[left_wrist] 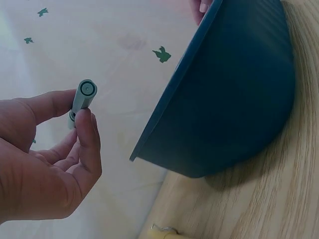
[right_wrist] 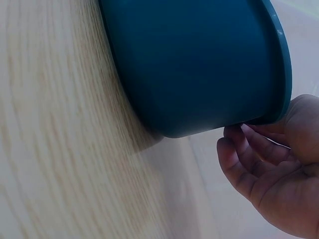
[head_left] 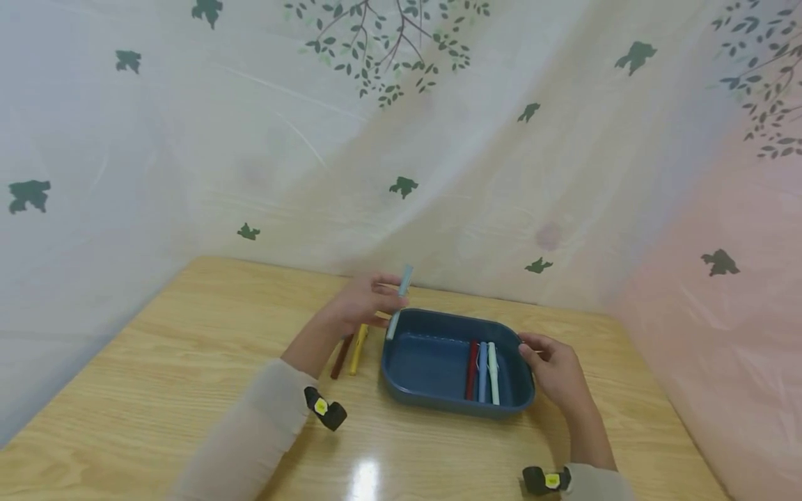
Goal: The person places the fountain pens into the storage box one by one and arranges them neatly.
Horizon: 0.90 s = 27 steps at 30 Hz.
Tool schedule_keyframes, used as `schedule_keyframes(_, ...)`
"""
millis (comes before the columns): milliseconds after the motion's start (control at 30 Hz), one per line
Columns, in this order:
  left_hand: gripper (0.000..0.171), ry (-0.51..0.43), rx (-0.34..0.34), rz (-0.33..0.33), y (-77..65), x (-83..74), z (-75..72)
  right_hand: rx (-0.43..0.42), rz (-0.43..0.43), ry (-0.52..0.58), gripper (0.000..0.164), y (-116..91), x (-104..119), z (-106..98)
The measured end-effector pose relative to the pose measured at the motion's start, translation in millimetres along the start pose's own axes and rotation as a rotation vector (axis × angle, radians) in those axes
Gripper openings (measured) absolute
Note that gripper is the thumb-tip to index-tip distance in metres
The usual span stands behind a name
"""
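My left hand pinches a pale blue-green pen between thumb and fingers, its round end towards the left wrist camera. In the head view the pen is tilted and its lower end overlaps the left rim of a dark blue plastic basin. A red pen, a blue pen and a pale green pen lie side by side at the basin's right. My right hand holds the basin's right rim, thumb over the edge and fingers against the outer wall.
On the wooden table, left of the basin, lie a yellow pen and a dark red pen, partly under my left hand. A pale curtain with leaf prints hangs along the table's back edge.
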State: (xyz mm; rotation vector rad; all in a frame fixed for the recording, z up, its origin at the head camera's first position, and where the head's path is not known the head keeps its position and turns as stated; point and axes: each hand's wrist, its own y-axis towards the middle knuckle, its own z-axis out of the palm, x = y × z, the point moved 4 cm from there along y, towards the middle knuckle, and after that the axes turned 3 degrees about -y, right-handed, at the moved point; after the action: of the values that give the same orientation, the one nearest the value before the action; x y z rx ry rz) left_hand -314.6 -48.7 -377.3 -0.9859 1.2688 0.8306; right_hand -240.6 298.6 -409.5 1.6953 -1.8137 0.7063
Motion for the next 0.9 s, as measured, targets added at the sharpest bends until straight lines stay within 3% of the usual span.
schedule_keyframes(900,0.051,0.010,0.116,-0.005,11.0,-1.5,54.7,-0.013,0.002,0.011,0.037,0,1,1)
